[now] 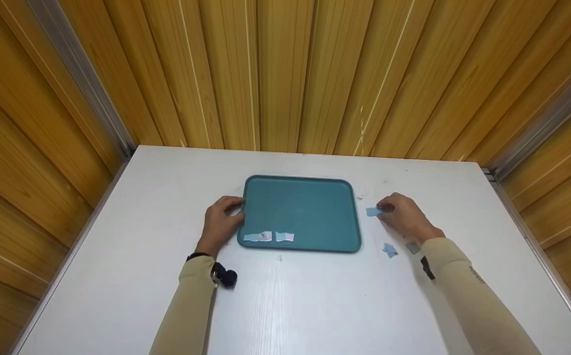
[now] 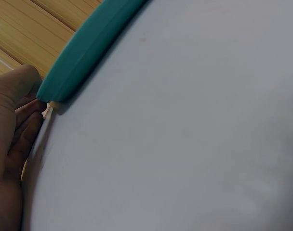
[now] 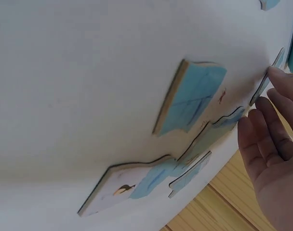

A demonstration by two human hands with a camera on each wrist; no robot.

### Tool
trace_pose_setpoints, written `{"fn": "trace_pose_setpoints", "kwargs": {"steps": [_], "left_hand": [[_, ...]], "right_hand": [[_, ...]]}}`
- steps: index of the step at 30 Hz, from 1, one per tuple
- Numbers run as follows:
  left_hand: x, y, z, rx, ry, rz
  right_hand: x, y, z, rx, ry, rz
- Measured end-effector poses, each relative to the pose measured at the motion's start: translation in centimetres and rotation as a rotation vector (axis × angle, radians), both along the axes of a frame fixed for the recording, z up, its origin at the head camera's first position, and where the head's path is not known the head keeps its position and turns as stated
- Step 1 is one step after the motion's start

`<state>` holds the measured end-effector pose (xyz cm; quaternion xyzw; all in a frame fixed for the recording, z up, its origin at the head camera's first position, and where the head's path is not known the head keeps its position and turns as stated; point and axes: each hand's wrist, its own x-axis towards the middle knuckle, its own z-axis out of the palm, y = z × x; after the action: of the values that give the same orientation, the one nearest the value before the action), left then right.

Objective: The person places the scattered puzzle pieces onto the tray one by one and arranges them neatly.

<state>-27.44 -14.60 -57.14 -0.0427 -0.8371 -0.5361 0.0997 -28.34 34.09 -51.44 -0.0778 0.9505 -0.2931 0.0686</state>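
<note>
Your left hand (image 1: pixel 220 217) is gripping the left edge of the teal tray (image 1: pixel 315 190), which is lying flat on the white table, rounded corners, shallow raised rim. Your right hand (image 1: pixel 405 215) is touching a light-blue puzzle piece (image 1: pixel 373 211) lying just right of the tray. In the right wrist view, your fingers (image 3: pixel 281 82) are meeting the edge of that thin, wood-backed piece (image 3: pixel 260 89).

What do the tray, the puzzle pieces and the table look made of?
Tray: likely moulded plastic, matte teal, with a rounded raised rim and even colour.
Puzzle pieces: probably thin wood or pressed board; the cut edges show tan and the blue printed face is smooth.
Table: white top with a faint sheen, perhaps laminate or painted board; cannot tell which.
</note>
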Motion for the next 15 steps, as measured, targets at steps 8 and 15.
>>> {"fn": "trace_pose_setpoints", "kwargs": {"steps": [8, 15], "left_hand": [[-0.03, 0.04, -0.06, 0.018, 0.002, 0.002], [-0.04, 0.04, -0.05, 0.016, -0.004, 0.002]], "right_hand": [[0.1, -0.14, 0.02, 0.023, -0.015, -0.019], [0.0, -0.23, -0.11, 0.017, -0.051, -0.045]]}}
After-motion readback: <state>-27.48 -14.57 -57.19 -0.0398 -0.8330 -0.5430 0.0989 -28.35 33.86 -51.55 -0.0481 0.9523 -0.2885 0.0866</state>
